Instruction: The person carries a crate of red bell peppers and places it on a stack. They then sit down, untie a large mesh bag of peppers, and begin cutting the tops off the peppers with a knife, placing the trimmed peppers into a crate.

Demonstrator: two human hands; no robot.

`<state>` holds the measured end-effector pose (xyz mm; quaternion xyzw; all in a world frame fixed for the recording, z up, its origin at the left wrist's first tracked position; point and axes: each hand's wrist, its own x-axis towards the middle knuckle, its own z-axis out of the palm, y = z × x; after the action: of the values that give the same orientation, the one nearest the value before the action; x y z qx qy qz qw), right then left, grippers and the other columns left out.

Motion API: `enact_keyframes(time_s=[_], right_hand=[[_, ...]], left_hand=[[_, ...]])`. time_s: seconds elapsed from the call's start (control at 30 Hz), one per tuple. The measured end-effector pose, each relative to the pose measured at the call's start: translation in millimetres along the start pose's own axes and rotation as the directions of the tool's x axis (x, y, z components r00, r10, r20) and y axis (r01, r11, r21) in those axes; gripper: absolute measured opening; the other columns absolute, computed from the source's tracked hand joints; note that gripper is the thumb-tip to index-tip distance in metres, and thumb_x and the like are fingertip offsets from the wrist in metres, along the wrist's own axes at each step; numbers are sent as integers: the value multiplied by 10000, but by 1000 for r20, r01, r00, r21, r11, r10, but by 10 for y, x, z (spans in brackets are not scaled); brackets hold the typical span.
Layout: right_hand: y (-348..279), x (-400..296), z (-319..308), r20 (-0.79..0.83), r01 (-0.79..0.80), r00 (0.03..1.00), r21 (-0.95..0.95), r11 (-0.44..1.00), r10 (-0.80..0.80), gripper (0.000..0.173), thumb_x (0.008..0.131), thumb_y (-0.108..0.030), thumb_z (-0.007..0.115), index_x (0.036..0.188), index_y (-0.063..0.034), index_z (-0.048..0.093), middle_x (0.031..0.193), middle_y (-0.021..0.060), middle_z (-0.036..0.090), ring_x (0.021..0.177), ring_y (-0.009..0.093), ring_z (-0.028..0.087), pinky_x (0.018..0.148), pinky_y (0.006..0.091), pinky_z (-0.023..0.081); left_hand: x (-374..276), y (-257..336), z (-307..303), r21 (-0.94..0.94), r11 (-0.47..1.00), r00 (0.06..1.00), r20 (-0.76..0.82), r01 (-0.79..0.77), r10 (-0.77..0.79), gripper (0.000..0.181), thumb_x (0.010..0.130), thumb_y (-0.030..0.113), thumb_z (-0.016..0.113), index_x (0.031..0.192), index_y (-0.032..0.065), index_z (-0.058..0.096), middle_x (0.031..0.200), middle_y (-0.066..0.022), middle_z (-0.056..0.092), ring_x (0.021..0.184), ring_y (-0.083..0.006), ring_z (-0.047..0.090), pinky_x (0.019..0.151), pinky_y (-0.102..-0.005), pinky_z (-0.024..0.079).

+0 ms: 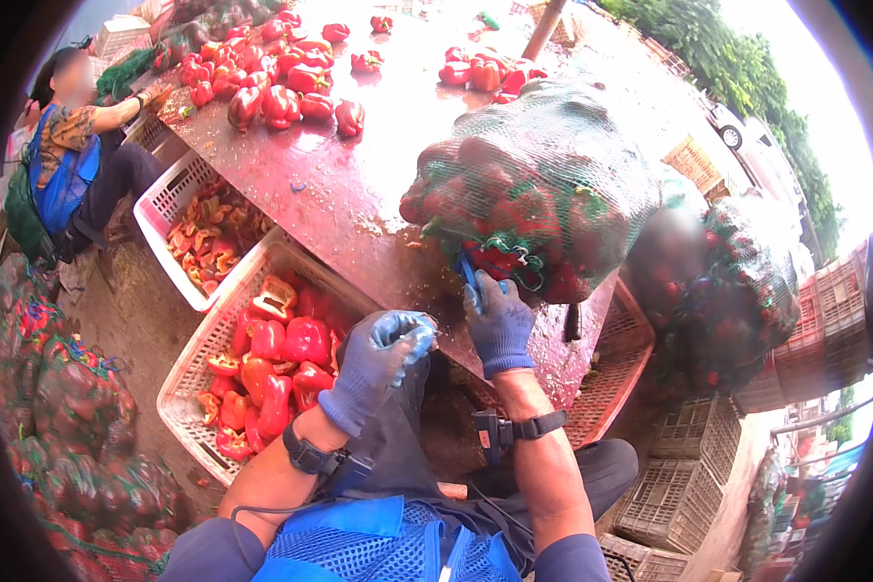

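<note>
My left hand (384, 356), in a blue coated work glove, is raised beside the table corner. Its fingers curl inward, with a small bit at the fingertips that is too small to name. My right hand (500, 324), gloved alike, grips a narrow blue item (467, 263) against the lower front of a green mesh bag (553, 182). Whether that item is a tie or a tool is unclear. Red bell peppers fill the bag, which rests on the red table (320, 196). Below my left hand, a plastic crate (182, 396) holds whole and cut red peppers (269, 378).
Loose red peppers (280, 80) lie across the table's far side. A white crate (167, 211) contains pepper pieces. At left sits another person (73, 160). Filled mesh bags (80, 400) stand on the floor; stacked crates (673, 487) are at right. A dark handle-like object (572, 322) lies near the table edge.
</note>
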<state>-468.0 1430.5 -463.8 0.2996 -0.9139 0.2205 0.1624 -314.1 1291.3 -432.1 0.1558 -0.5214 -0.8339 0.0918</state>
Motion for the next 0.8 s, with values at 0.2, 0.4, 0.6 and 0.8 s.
enact_keyframes(time_s=[0.2,0.4,0.6,0.8], right_hand=[[61,-51,106,-64,18,998,148,989,-9,286,851,-341,669,1089,-189,629,944,126,613,740,358,644,627,459,523],[46,-102,170,-76,73,995,86,994,-67,221,861,-344,639,1031,-203,627,867,115,599,652,341,642,556,469,506],[-3,-109,196,0,67,998,99,993,-67,257,850,-313,654,1086,-217,626,858,106,601,670,336,645,586,469,504],[49,-306,303,26,-79,997,231,970,75,337,859,-345,658,1141,-163,626,944,139,639,785,351,657,684,462,522]], left_hand=[[363,134,-62,82,996,999,-18,-34,36,254,930,180,605,1072,-29,632,925,-46,660,830,-117,624,789,-266,519],[1083,129,134,648,761,998,-45,2,35,301,895,299,652,914,1,685,789,-82,666,740,-136,621,669,-315,491],[1692,-265,0,789,610,990,131,-75,-48,235,810,204,674,834,-30,678,733,-121,670,679,-171,623,643,-328,498],[1725,-279,-113,496,864,992,36,85,-118,115,835,76,633,913,2,674,765,-34,648,642,-107,596,582,-246,484]])
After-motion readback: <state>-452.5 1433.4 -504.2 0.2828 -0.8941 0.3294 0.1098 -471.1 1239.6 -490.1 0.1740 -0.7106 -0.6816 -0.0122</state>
